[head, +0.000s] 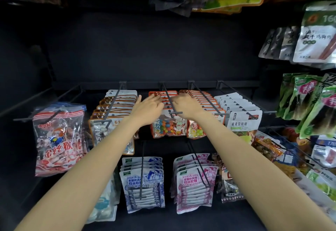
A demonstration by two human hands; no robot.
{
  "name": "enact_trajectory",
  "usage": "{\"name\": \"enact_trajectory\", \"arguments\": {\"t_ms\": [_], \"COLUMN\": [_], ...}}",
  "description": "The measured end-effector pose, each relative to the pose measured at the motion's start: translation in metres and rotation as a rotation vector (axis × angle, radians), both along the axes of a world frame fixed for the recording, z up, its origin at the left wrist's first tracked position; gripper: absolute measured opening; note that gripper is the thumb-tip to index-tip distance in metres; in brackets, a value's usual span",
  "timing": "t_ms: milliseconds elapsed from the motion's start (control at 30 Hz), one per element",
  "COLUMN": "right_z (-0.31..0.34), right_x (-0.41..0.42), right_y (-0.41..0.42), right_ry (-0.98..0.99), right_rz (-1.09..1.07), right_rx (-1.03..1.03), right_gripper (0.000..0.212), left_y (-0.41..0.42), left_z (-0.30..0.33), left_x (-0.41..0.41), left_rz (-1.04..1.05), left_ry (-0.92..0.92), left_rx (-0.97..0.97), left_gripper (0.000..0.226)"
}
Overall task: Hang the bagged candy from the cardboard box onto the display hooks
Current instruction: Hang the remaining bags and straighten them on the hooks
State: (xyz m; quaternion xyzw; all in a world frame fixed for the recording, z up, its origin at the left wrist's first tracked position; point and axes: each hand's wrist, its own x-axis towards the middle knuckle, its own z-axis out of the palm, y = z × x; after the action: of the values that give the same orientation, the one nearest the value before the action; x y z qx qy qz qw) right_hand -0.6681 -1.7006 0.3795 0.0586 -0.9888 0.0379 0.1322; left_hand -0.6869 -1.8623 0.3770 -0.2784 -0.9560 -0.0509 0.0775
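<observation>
Nearest, below the central hook (170, 101): blue milk-candy bags (144, 181) and pink milk-candy bags (196, 181), lowest edges lost in shadow. Farther up, on that hook: orange-trimmed candy bags (168, 125), front bag showing coloured sweets, tops covered by both hands. Left hand (148, 107) just left of the hook, fingers reaching across the bag tops; right hand (187, 104) just right, fingers curled at them. Actual hold unclear for either. Cardboard box out of frame. Farthest: dark back panel (154, 49).
</observation>
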Motion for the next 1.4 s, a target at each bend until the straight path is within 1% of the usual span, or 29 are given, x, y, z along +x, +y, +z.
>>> {"name": "enact_trajectory", "arguments": {"t_ms": [133,233,300,333,400,467,533,567,700,800,833,900,967,1033,1067,1133,1200,1267,1400], "right_z": [-0.003,-0.006,-0.006,-0.004,-0.003,0.001,0.004,0.005,0.004,0.005,0.004,0.005,0.010,0.015,0.017,0.018,0.017,0.015,0.015], "right_x": [-0.001,-0.006,-0.010,-0.010,-0.014,-0.017,-0.020,-0.021,-0.025,-0.023,-0.024,-0.024,-0.026,-0.028,-0.029,-0.029,-0.032,-0.033,-0.027], "right_y": [0.001,0.004,0.005,0.005,0.005,0.004,0.003,0.003,0.008,0.008,0.009,0.011,0.012,0.010,0.008,0.003,0.004,0.007,0.007], "right_ry": [0.025,0.093,0.107,0.095,0.089,0.038,-0.053,-0.067,-0.052,-0.036,-0.016,0.040,0.103,0.073,0.012,-0.106,-0.141,-0.126,-0.081], "right_rz": [0.049,0.065,0.053,0.031,-0.008,-0.041,-0.074,-0.075,-0.102,-0.074,-0.054,-0.044,-0.049,-0.052,-0.072,-0.107,-0.139,-0.138,-0.080], "right_rx": [0.078,0.128,0.077,0.011,-0.107,-0.167,-0.179,-0.179,-0.262,-0.180,-0.182,-0.228,-0.226,-0.200,-0.174,-0.139,-0.137,-0.131,-0.080], "right_gripper": [0.037,0.029,0.022,0.022,0.029,0.036,0.036,0.035,0.038,0.040,0.041,0.041,0.042,0.042,0.043,0.045,0.043,0.041,0.045], "left_y": [-0.002,-0.003,-0.003,-0.003,-0.002,0.000,0.002,0.002,0.001,0.000,0.000,0.000,0.000,0.000,0.001,0.001,0.001,0.001,-0.002], "left_z": [-0.006,-0.006,-0.003,-0.002,-0.001,0.002,0.003,0.004,0.003,0.003,0.003,0.002,0.004,0.009,0.010,0.010,0.007,0.004,0.003], "left_x": [0.002,0.005,0.007,0.008,0.009,0.008,0.006,0.005,0.004,0.004,0.004,0.002,-0.001,-0.005,-0.007,-0.012,-0.016,-0.017,-0.015], "left_rz": [-0.008,-0.018,-0.022,-0.022,-0.012,0.007,0.010,0.002,-0.025,-0.031,-0.030,-0.008,0.027,0.054,0.063,0.061,0.052,0.045,0.027], "left_ry": [-0.008,0.020,0.039,0.045,0.052,0.040,0.039,0.046,0.063,0.069,0.065,0.039,0.031,0.020,-0.006,-0.057,-0.077,-0.063,-0.014], "left_rx": [-0.002,-0.008,0.016,0.026,0.035,0.039,0.013,-0.012,-0.070,-0.079,-0.075,-0.012,0.082,0.141,0.155,0.117,0.060,0.044,0.032], "left_gripper": [0.051,0.050,0.049,0.048,0.048,0.048,0.048,0.048,0.046,0.046,0.046,0.048,0.048,0.045,0.045,0.047,0.050,0.051,0.050]}}
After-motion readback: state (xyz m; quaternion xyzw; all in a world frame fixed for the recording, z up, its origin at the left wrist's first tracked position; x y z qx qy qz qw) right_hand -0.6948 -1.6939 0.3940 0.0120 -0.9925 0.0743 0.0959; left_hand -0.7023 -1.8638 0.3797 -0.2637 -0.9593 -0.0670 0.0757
